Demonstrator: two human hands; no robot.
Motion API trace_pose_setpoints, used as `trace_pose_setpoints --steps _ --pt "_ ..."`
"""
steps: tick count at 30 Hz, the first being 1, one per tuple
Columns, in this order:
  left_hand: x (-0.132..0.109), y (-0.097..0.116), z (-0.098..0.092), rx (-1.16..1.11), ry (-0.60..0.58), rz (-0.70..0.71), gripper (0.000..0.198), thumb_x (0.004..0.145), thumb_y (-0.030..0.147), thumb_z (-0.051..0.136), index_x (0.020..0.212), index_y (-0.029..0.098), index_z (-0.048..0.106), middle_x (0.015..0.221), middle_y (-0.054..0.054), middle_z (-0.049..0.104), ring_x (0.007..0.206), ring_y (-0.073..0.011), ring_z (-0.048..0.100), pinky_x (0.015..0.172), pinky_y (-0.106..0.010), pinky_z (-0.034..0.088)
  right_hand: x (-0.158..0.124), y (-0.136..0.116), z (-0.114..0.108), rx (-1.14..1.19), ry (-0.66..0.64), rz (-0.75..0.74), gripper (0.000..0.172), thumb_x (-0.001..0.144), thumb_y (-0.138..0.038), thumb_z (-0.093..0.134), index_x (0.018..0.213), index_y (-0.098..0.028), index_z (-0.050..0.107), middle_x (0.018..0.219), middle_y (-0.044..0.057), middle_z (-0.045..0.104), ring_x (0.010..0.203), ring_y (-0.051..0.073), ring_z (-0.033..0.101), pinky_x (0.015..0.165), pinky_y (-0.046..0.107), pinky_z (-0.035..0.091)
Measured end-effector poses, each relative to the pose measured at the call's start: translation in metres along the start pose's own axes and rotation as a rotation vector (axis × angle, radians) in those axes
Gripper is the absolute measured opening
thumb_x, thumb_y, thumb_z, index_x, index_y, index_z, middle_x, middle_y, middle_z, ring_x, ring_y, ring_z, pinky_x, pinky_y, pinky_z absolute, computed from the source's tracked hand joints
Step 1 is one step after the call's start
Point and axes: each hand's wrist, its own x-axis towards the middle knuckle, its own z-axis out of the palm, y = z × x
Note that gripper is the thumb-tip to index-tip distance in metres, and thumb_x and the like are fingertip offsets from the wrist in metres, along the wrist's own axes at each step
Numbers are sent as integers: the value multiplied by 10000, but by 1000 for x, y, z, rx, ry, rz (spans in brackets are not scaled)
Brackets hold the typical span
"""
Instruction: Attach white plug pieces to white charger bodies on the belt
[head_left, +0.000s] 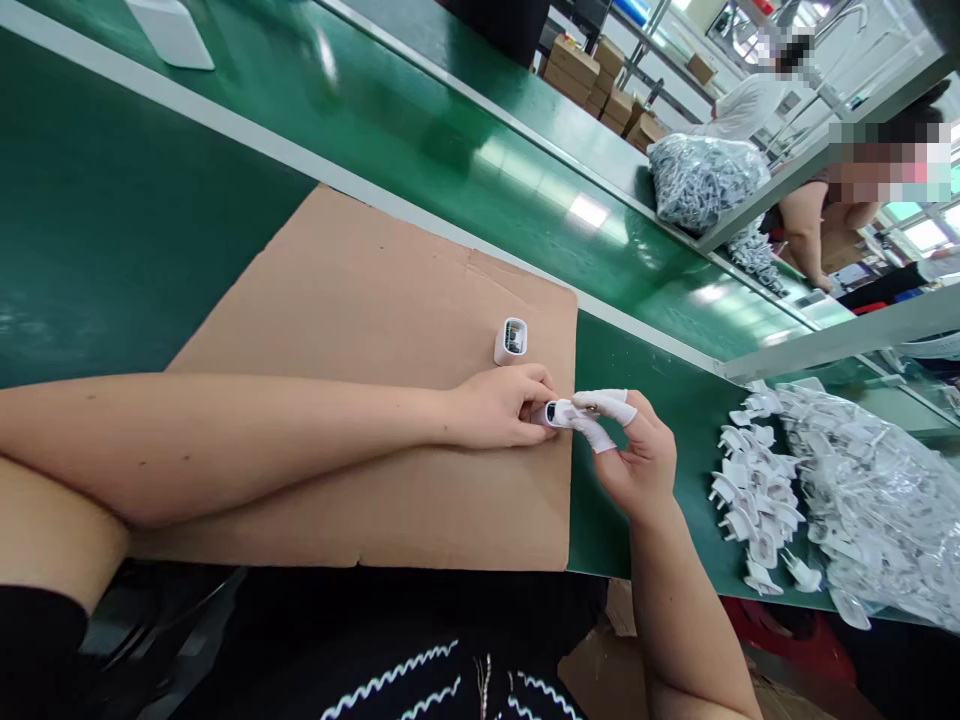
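Observation:
My left hand (501,407) is closed around a white charger housing (550,414), lying on its side with its open end toward the right. Two white finger cots cover the thumb and index finger of my right hand (634,440). Those fingertips pinch a small white plug piece (568,413) at the housing's open end; the cots hide much of it, and I cannot tell how far it sits inside. Just beyond my left hand, a second white charger housing (511,341) stands upright, with its open top showing parts inside.
Brown cardboard (360,300) covers part of the green bench. To the right lie a pile of white plug pieces (757,490) and a clear plastic bag (885,500) of them. A green conveyor belt (420,150) runs behind a metal rail. Two people are across the line.

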Motion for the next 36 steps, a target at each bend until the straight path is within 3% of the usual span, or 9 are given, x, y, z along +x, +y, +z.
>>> trace_pose_setpoints --steps 17,27,30,36 --pt "0 1 -2 42 -25 3 111 884 282 668 872 180 710 1019 -30 618 729 -122 556 699 -286 463 3 -1 5 -108 -30 -137 329 957 -87 657 1218 -282 706 1036 54 765 909 223 690 775 376 593" --pt "0 3 -4 70 -58 -1 133 885 265 653 789 173 653 987 -14 591 713 -114 548 692 -286 443 8 -7 3 -250 -76 -190 337 920 -60 605 1158 -258 738 914 56 747 880 246 686 750 379 581" --pt "0 3 -4 65 -56 3 143 892 281 655 795 176 657 998 -15 598 716 -116 552 696 -288 444 9 -7 3 -253 -65 -146 305 928 -82 608 1141 -258 737 931 52 757 873 235 696 750 374 601" --pt "1 0 -3 59 -47 8 143 904 282 652 812 173 662 1020 -28 605 723 -119 551 691 -292 442 7 -1 5 -225 -14 -184 313 899 -83 630 1124 -268 746 878 14 760 797 202 713 1014 477 605"
